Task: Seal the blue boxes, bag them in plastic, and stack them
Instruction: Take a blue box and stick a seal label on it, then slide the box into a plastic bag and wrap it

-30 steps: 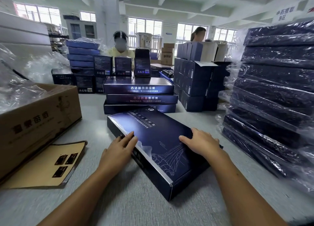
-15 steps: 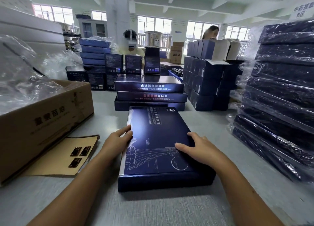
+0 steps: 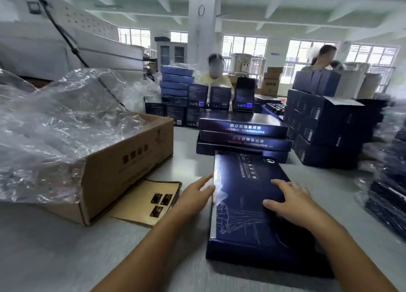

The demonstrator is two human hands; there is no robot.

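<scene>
While the box (image 3: 241, 182) lies flat on the table (image 3: 55, 258), our right hand (image 3: 294, 206) rests on its lid, fingers spread, and our left hand (image 3: 193, 195) touches its left edge with straight fingers.

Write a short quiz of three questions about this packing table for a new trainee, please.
1. True or false: the right hand lies flat on top of the blue box.
2. What fills the cardboard carton? A: clear plastic; B: bottles; C: tape rolls.
3. How many flat boxes form the stack directly behind that blue box?
Key: 1 true; 2 A; 3 three.
</scene>
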